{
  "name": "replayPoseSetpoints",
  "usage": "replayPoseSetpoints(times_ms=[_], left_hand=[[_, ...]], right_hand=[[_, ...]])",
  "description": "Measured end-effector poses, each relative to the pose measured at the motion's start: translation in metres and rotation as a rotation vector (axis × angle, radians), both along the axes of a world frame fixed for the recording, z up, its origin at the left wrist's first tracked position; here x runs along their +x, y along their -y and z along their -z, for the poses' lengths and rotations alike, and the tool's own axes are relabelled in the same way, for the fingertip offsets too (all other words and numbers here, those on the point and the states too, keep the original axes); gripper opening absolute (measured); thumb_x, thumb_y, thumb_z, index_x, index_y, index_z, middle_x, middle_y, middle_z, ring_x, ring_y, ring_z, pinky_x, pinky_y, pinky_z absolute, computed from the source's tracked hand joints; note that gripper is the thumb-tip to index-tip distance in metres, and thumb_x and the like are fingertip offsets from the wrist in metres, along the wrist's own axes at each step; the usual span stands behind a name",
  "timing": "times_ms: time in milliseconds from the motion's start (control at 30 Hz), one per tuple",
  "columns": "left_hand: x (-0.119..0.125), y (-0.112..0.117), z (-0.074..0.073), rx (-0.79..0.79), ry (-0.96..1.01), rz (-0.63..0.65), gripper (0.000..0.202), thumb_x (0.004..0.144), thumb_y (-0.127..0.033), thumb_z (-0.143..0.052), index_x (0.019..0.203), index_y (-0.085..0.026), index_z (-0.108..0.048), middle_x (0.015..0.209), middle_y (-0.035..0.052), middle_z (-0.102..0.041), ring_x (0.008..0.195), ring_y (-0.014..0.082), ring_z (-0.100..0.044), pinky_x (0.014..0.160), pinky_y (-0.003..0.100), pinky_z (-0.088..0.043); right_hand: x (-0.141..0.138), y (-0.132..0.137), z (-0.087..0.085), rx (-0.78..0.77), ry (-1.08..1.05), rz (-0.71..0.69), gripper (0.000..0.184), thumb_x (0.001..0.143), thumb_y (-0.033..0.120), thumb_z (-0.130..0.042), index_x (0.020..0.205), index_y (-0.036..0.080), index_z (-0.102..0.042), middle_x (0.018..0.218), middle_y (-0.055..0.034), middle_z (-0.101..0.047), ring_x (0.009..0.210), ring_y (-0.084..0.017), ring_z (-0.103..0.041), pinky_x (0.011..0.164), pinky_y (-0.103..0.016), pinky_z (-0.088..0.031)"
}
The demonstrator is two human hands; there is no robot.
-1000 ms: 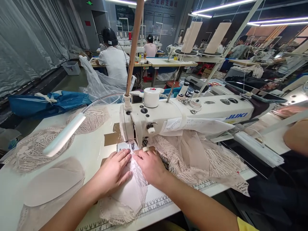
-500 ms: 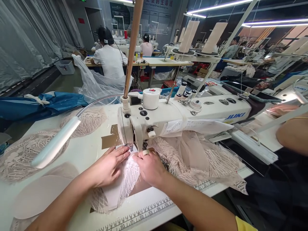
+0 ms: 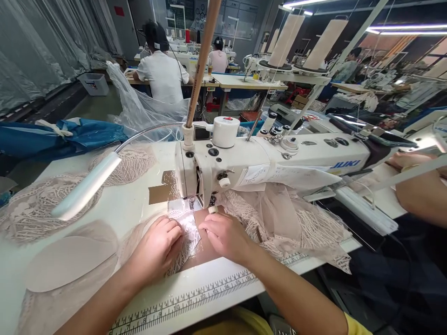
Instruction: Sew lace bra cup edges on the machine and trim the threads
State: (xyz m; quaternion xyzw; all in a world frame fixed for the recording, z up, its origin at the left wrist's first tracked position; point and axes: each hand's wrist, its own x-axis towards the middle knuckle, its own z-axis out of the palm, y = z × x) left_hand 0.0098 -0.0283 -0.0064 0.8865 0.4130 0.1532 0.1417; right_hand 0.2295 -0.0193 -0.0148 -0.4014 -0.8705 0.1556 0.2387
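A piece of beige lace fabric (image 3: pixel 190 231) lies under the needle area of the white sewing machine (image 3: pixel 195 170), brightly lit there. My left hand (image 3: pixel 159 244) rests on the lace just left of the needle, its fingers curled and closed on the fabric. My right hand (image 3: pixel 225 232) is right of the lace edge, below the machine head. Its thumb and index finger are pinched together; whatever is between them, if anything, is too small to make out. More lace fabric (image 3: pixel 279 223) is bunched under the machine arm to the right.
A lit lamp (image 3: pixel 87 186) on a bent neck hangs over lace pieces (image 3: pixel 52 204) at the left. An oval beige pad (image 3: pixel 71 263) lies nearer. A printed ruler (image 3: pixel 188 300) runs along the front edge. Another person's arm (image 3: pixel 422 190) is at the right.
My left hand has drawn back from the needle toward me, its flat fingers now curled. The lace has shifted left, away from my right hand. The view has tipped down slightly.
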Motion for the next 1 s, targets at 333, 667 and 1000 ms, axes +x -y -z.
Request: replayPoseSetpoints(times_ms=[333, 667, 1000], left_hand=[[-0.009, -0.002, -0.002, -0.126, 0.108, 0.017, 0.023, 0.094, -0.021, -0.036, 0.077, -0.017, -0.049, 0.076, 0.0053, -0.055, 0.074, 0.0199, -0.047, 0.072, 0.037, -0.039], [-0.001, 0.003, -0.002, 0.054, -0.012, 0.203, 0.025, 0.094, -0.014, -0.040, 0.101, -0.020, -0.064, 0.081, 0.0045, -0.056, 0.082, 0.0194, -0.047, 0.083, 0.044, -0.034], [0.005, 0.005, 0.009, 0.114, -0.091, 0.192, 0.030, 0.094, -0.016, -0.039, 0.099, -0.020, -0.068, 0.073, 0.0050, -0.054, 0.075, 0.0192, -0.046, 0.082, 0.047, -0.035]], right_hand=[[-0.009, 0.036, -0.004, -0.035, 0.368, -0.079, 0.033, 0.068, 0.003, -0.051, 0.097, 0.017, -0.059, 0.085, -0.0044, -0.054, 0.073, -0.017, -0.042, 0.064, -0.029, -0.029], [-0.006, 0.042, 0.012, 0.009, 0.253, -0.055, 0.039, 0.069, 0.003, -0.050, 0.105, 0.017, -0.057, 0.088, -0.0039, -0.054, 0.074, -0.018, -0.038, 0.066, -0.030, -0.025], [-0.001, 0.039, 0.012, 0.003, 0.151, -0.080, 0.038, 0.073, 0.001, -0.046, 0.106, 0.016, -0.059, 0.087, -0.0048, -0.054, 0.073, -0.017, -0.041, 0.067, -0.029, -0.032]])
